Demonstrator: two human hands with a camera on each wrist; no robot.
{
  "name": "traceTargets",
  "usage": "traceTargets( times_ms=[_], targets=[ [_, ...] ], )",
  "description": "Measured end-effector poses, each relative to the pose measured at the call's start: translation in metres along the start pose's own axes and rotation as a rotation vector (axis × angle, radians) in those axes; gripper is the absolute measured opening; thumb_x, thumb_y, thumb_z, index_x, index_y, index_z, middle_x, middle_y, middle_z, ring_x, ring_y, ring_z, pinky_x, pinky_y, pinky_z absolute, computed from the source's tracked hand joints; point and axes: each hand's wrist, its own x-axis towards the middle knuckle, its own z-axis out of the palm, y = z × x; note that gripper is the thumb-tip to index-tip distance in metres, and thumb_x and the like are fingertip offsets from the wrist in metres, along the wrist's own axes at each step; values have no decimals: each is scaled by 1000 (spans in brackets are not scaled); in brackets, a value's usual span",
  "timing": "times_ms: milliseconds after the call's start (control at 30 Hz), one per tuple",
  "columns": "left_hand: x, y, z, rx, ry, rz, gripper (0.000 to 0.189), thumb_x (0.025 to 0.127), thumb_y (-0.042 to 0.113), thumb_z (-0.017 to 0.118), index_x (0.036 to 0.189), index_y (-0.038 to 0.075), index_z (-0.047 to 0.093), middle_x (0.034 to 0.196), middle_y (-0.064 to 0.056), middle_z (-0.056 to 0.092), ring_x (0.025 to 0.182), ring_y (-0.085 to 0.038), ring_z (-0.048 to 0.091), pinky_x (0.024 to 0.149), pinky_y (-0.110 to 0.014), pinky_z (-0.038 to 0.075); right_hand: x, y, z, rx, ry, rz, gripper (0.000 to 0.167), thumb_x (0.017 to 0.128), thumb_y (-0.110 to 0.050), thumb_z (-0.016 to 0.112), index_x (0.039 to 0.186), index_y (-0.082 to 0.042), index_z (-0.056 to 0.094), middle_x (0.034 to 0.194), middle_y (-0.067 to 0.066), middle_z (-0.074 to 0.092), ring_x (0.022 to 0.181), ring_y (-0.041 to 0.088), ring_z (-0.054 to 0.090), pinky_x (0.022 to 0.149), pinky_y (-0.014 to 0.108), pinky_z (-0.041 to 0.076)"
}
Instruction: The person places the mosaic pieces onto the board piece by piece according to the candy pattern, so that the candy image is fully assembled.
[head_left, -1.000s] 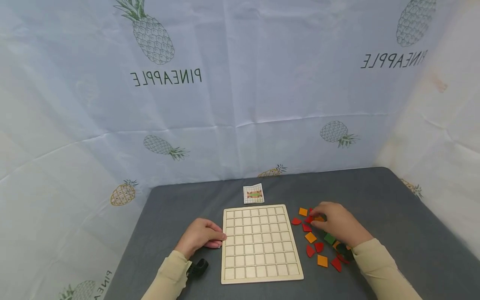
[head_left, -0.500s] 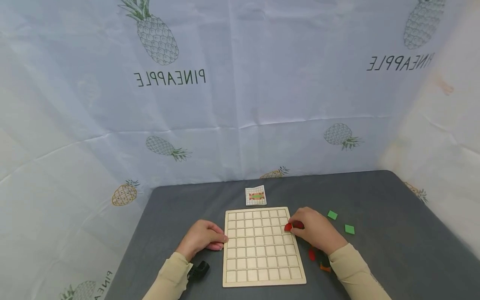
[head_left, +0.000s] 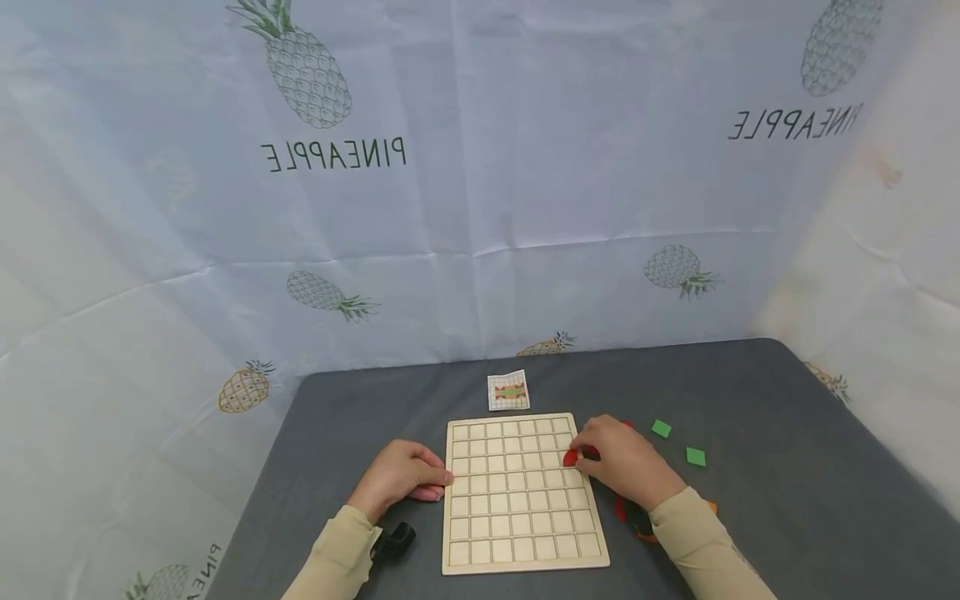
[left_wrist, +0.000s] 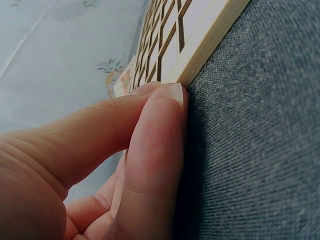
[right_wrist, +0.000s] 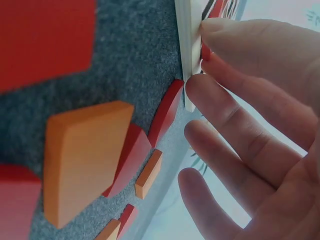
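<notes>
A pale wooden board (head_left: 517, 500) with a grid of square recesses lies on the table. At its left edge, my left hand (head_left: 405, 473) pinches the rim between thumb and fingers; the left wrist view shows the fingertips (left_wrist: 172, 97) against the board's edge (left_wrist: 205, 55). Over the right-hand column of squares, my right hand (head_left: 626, 458) pinches a red tile (head_left: 571, 458) with one rounded side. In the right wrist view the thumb and a finger meet at this red tile (right_wrist: 205, 51), and the other fingers are spread. Whether it lies fully in a square cannot be seen.
Two green tiles (head_left: 696, 457) lie right of my right hand. Loose orange tiles (right_wrist: 85, 162) and red tiles (right_wrist: 45, 40) are scattered under and beside that arm. A small printed pattern card (head_left: 508, 392) lies behind the board. A patterned cloth (head_left: 525, 183) hangs behind the table.
My right hand has gone left from the scattered tiles to the board's right column, bringing a red tile. Over the last half second it barely moves. The left hand stays at the board's edge.
</notes>
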Motion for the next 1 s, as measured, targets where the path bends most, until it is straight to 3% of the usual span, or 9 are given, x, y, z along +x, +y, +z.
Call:
traceTargets(
  times_ms=[133,467,833,1000],
  targets=[
    [1,-1,0,2,0,-5,29,83,15,95,100,0,76,87,-11,80,70,-11,78,66,-30,68,0,0,3,28,-10,18,17,90,-15,89,105,-22,83,95,-9,65,89,9,54,65,23,51],
    [0,-2,-1,-2,-12,6,29,83,15,95,100,0,76,87,-11,80,70,-11,78,67,-30,68,1,2,5,58,10,-37,17,90,-11,88,105,-18,84,92,-8,63,90,9,52,65,21,50],
    [0,-1,0,5,-2,14,29,83,14,95,99,-1,76,85,-11,79,69,-11,77,65,-30,68,1,4,4,28,17,-65,16,91,-10,87,106,-16,84,91,-8,62,88,8,50,64,21,48],
    [0,-1,0,1,-13,13,29,83,15,95,100,-1,76,87,-11,80,70,-11,78,66,-30,68,-2,8,-3,23,8,-40,18,92,-14,87,109,-17,83,98,-6,67,90,10,57,70,25,54]
  ],
)
